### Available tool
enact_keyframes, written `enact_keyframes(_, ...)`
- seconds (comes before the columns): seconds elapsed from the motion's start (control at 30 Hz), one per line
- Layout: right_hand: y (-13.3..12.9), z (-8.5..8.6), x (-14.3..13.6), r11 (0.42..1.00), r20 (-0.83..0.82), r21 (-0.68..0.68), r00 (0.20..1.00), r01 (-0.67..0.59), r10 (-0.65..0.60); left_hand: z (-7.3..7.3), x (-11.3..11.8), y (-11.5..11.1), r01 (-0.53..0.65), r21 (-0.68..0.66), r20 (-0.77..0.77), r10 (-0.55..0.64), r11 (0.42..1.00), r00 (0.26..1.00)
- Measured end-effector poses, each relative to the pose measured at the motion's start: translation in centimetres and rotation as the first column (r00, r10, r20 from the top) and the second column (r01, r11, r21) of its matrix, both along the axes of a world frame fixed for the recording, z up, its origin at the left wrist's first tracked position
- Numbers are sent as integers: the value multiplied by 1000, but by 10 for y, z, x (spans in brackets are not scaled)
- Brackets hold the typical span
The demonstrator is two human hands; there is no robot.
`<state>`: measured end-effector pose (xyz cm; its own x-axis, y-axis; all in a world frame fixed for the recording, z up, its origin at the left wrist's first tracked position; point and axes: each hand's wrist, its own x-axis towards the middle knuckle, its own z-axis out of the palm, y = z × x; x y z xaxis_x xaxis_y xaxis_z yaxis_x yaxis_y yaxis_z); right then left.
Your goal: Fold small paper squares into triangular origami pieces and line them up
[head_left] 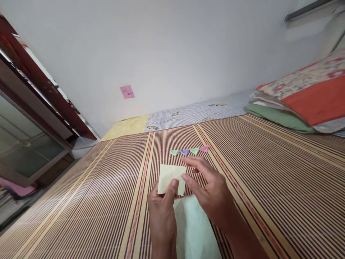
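Observation:
A pale yellow square of paper [167, 175] is gripped by my left hand [162, 210], its thumb on the front and the fingers behind. My right hand [211, 187] is at the paper's right edge with thumb and index finger apart; the thumb tip is beside that edge, and whether it touches cannot be told. Beyond the hands, small folded paper pieces lie in a row on the striped mat [121, 180]: a green one [175, 153], a purple one [184, 152], another green one [194, 151] and a pink one [204, 148].
A pale green sheet or cloth [198, 226] lies below my hands. A pink note [127, 91] is on the wall. Folded bedding [312, 93] is stacked at the right. A patterned cloth [185, 115] runs along the wall, and a glass-paned door [27, 140] stands at the left.

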<state>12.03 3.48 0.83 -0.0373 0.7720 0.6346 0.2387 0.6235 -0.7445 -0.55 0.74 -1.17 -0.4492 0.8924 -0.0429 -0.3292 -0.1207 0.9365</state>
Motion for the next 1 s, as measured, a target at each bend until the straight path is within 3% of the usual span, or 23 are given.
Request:
enact_keyframes(0.3, -2, 3, 0, 988, 24, 154, 999, 19, -23, -4, -1, 2, -6, 3, -35, 6, 1000, 999)
enact_keyframes(0.43, -6, 7, 0, 997, -24, 28, 997, -69, 69, -6, -3, 0, 5, -13, -39, -6, 1000, 999)
enact_keyframes(0.53, -5, 8, -1, 982, -77, -119, 988, -144, 136, -1, -1, 1, 15, -9, 39, -15, 1000, 999)
enact_keyframes(0.63, -2, 5, -5, 928, -176, -224, 949, -297, 261, 5, 2, 3, 18, 27, 172, -22, 999, 985)
enact_keyframes(0.73, 1, 0, -8, 874, -262, -245, 897, -420, 357, 6, 2, 6, 20, 56, 263, -35, 998, 964)
enact_keyframes(1.0, -3, -1, -13, 843, -268, -331, 899, -423, 346, 6, 5, 9, -117, 37, 338, 98, 992, 936)
